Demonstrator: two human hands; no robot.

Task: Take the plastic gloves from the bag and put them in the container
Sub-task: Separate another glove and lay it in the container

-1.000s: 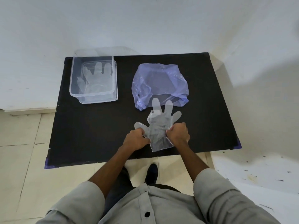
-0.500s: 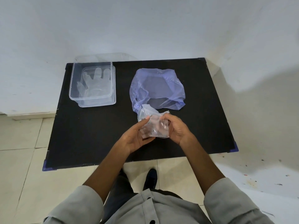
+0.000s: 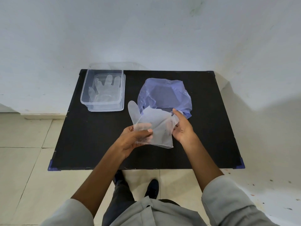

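Note:
A clear plastic glove [image 3: 156, 124] hangs above the black table [image 3: 91, 141], folded over, with one finger sticking up at its left. My left hand [image 3: 136, 137] pinches its lower left part, and my right hand [image 3: 180, 128] holds its right edge. Just behind it lies the crumpled blue plastic bag [image 3: 164, 93], mouth open toward me. At the table's back left stands the clear container [image 3: 104, 105] with another clear glove [image 3: 105, 88] lying flat inside it.
The table sits in a corner against white walls. The container's clear lid [image 3: 112, 66] leans behind it against the wall. Tiled floor [image 3: 24, 154] lies to the left and below, and my shoes [image 3: 151, 188] show under the table's front edge.
The glove lay flat on the table under both hands, was then lifted and bunched up, and is now held folded higher up, with one finger sticking out.

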